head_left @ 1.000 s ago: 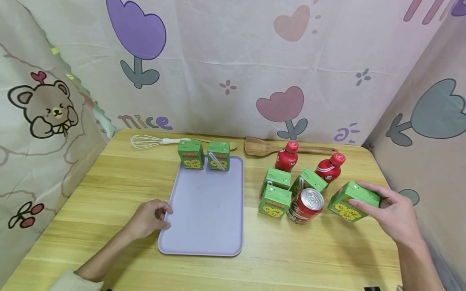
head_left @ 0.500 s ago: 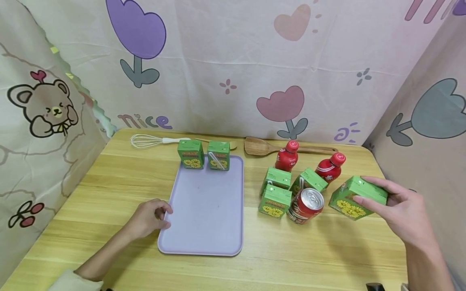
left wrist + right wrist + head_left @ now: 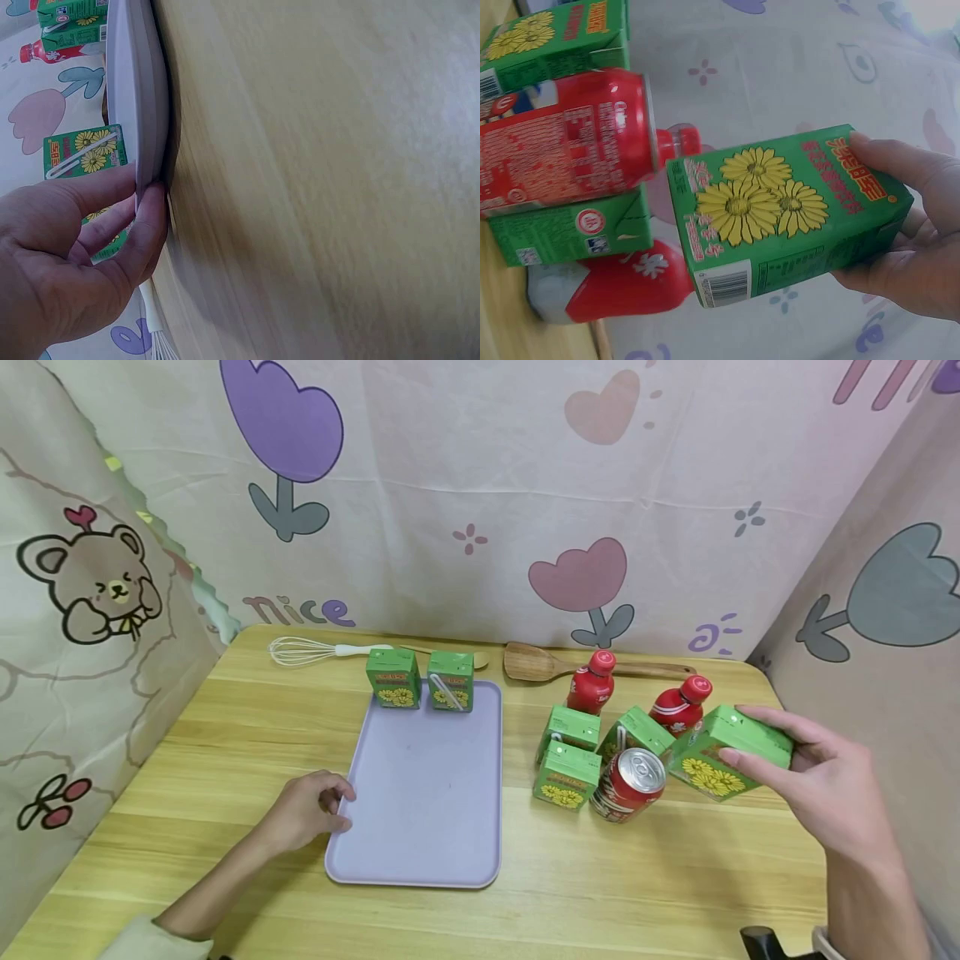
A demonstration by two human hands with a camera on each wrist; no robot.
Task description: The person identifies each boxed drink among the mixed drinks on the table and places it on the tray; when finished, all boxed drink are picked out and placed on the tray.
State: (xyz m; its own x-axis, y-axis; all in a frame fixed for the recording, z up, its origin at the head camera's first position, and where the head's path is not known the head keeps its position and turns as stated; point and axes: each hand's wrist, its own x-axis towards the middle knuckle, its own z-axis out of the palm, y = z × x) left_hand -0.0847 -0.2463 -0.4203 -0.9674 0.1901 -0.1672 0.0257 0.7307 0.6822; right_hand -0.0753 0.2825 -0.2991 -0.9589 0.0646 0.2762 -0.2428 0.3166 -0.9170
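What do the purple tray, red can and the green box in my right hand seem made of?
The purple tray looks like matte plastic: one even colour, smooth raised rim. The red can seems glossy painted metal, its lid bare and silvery. The green box is probably smooth coated card: flat printed faces, crisp edges.

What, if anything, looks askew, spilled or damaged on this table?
One thing, mildly: the box behind the can stands turned at an angle, while the two boxes to its left face roughly forward. I see no spill or obvious damage.
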